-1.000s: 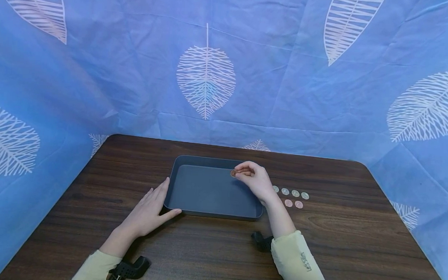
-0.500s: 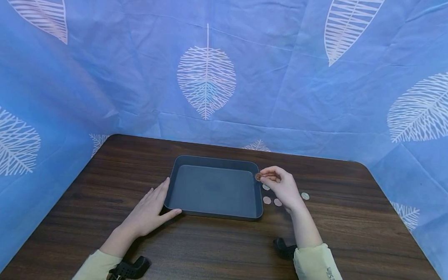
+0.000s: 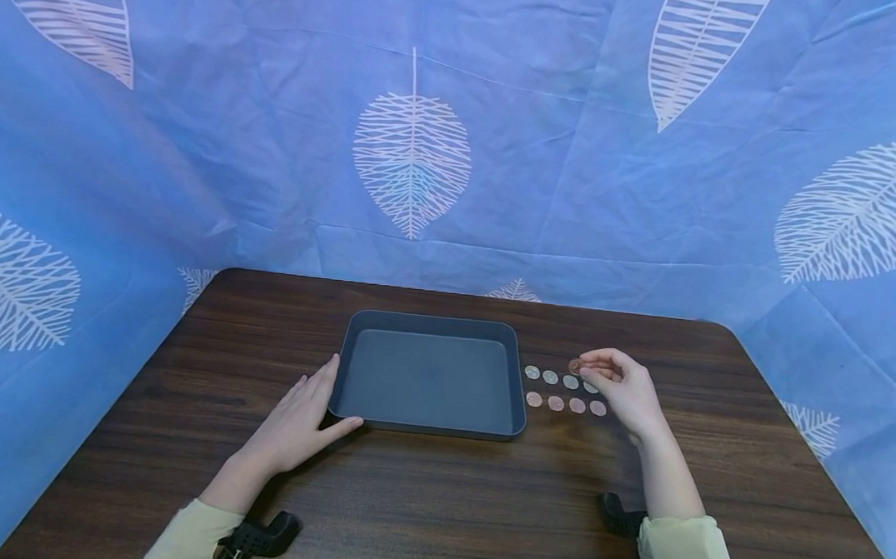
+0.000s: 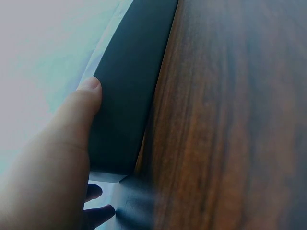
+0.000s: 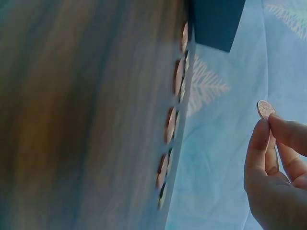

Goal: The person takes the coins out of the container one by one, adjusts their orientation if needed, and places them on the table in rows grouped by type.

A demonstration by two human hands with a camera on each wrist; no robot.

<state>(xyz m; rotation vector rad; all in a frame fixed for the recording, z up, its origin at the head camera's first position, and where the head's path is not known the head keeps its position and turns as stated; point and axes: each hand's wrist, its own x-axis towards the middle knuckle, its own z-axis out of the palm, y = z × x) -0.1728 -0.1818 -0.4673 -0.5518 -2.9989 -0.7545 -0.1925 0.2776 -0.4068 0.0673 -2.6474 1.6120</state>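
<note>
A dark grey rectangular tray (image 3: pixel 424 378) lies on the table. My left hand (image 3: pixel 297 423) rests against its near left corner, fingers straight along the left side and thumb at the front wall. In the left wrist view the thumb (image 4: pixel 90 91) touches the tray's wall (image 4: pixel 129 81). My right hand (image 3: pixel 627 391) is raised over the right end of the coin rows and pinches a copper-coloured coin (image 5: pixel 265 109) between thumb and fingertips. Below it lie a row of silver coins (image 3: pixel 550 377) and, nearer, a row of copper-coloured coins (image 3: pixel 556 403); the hand partly covers the last silver coin.
The dark wood table (image 3: pixel 423 503) has rounded far corners. A blue cloth (image 3: pixel 535 175) with white leaf prints hangs behind and beside it. Both rows of coins start close to the tray's right wall. A black wrist device (image 3: pixel 256 538) sits on the left wrist.
My right hand, pinching the copper-coloured coin, has moved right from over the tray, past its right rim, to over the far end of the coin rows. The left hand and tray stay put.
</note>
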